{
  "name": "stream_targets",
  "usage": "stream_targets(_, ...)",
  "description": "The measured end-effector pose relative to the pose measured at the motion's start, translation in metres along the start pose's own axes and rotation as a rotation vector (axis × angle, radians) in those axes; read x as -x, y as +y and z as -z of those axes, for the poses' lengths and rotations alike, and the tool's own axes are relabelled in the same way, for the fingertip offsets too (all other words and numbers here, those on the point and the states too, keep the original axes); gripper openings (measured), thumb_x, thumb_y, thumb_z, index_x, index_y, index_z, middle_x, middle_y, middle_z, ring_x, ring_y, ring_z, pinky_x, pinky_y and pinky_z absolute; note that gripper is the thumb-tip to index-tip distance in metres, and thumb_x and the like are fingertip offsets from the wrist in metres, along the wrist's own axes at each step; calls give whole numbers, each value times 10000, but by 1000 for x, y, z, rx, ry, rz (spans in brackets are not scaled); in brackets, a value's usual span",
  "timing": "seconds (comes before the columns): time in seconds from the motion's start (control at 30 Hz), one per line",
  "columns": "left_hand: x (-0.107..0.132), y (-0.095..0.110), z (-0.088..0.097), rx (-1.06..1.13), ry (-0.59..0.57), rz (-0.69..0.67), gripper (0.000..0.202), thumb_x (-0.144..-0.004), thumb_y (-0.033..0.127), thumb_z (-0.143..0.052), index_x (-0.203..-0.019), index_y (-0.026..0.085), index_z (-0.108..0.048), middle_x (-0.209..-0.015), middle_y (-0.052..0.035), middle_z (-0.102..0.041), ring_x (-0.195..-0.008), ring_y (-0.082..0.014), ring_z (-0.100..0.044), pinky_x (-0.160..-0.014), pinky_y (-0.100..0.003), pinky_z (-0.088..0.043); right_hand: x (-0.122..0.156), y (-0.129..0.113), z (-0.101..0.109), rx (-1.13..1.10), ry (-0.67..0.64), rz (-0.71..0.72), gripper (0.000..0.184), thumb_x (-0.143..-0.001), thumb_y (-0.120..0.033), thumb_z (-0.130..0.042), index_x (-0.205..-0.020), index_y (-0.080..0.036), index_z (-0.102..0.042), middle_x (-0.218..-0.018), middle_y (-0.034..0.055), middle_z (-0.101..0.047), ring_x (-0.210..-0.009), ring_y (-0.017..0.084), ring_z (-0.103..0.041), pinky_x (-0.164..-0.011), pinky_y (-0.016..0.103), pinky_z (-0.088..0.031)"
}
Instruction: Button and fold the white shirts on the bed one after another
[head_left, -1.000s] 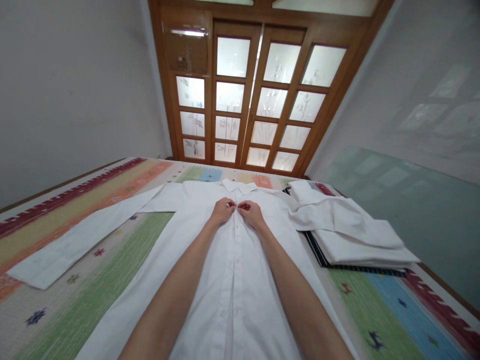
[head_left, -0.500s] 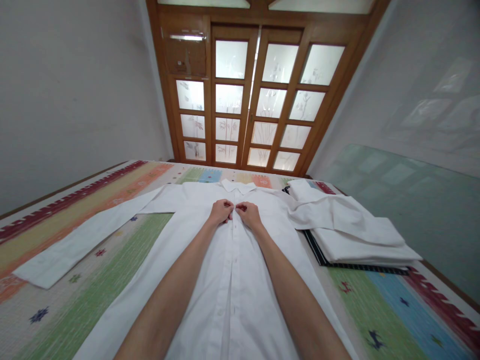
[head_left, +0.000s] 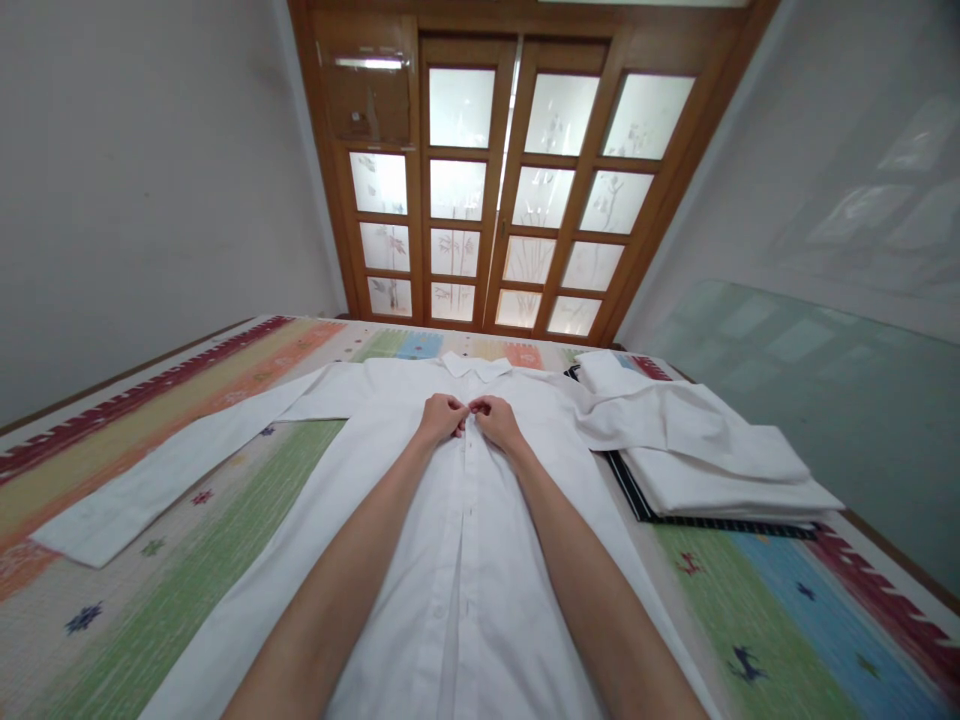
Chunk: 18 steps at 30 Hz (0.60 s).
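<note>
A white long-sleeved shirt [head_left: 397,510] lies face up with its collar at the far end. Its left-side sleeve stretches out across the patterned cloth, and the other sleeve rests over a folded stack. Below the collar, my left hand [head_left: 444,415] pinches the front placket at its edge. Close beside it, my right hand [head_left: 495,420] pinches the opposite edge, the fingertips of both nearly meeting. Whatever button sits between the fingers is hidden. Lower down, the front edges part in a narrow gap.
A striped, patterned cloth [head_left: 247,520] covers the table. Folded white garments [head_left: 720,490] lie on a black striped item [head_left: 634,490] to the right. A pale glass panel [head_left: 810,370] leans along the right wall. Wooden doors with glass panes [head_left: 495,190] stand beyond the far edge.
Both hands stay at the same spot on the placket, with the fingertips slightly closer together. The view has tilted a little.
</note>
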<state>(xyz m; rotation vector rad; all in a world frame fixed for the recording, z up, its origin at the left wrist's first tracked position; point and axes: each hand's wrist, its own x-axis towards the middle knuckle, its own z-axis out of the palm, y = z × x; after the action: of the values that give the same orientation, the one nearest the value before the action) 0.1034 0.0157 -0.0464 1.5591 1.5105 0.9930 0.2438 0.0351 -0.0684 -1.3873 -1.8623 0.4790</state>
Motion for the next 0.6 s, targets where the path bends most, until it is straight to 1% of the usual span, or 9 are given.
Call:
stream_targets(0.1, -1, -1, -1, 23, 10, -10, 132, -753, 86, -598, -629, 114, -633, -418, 50, -557, -344, -63, -521, -398, -146, -384, 0, 1, -1, 63, 35, -17, 190, -701, -89, -587, -776, -160, -746, -814, 57, -717, -748, 171, -627, -759, 266, -478)
stream_targets(0.17, -2, -2, -1, 32, 11, -9, 143, -754, 80, -585, -622, 117, -625, -415, 52, -554, -339, -60, -513, -393, -145, -383, 0, 2, -3, 92, 46, -21, 166, -707, -106, -598, -763, -160, -745, -804, 56, -710, -745, 169, -621, -763, 267, -469)
stream_targets(0.27, -3, -3, -2, 39, 11, -5, 145, -765, 92, -583, -629, 117, -627, -419, 49, -557, -341, -57, -508, -395, -142, -387, -1, 4, -6, 100, 48, -11, 166, -716, -113, -593, -767, -164, -743, -801, 49, -711, -748, 163, -613, -765, 260, -455)
stream_targets(0.4, -3, -3, -2, 48, 19, -1, 143, -786, 122, -583, -659, 114, -648, -413, 47, -549, -341, -59, -495, -394, -147, -386, -3, 5, -9, 126, 48, -41, 154, -776, -172, -586, -757, -152, -737, -790, 64, -718, -760, 170, -610, -753, 258, -441)
stream_targets(0.6, -1, -2, -1, 50, 38, 0, 126, -787, 165, -606, -699, 111, -678, -400, 51, -535, -334, -64, -472, -385, -158, -364, -3, 2, -6, 108, -4, -64, 126, -817, -215, -623, -763, -178, -731, -803, 52, -732, -745, 166, -622, -724, 254, -436)
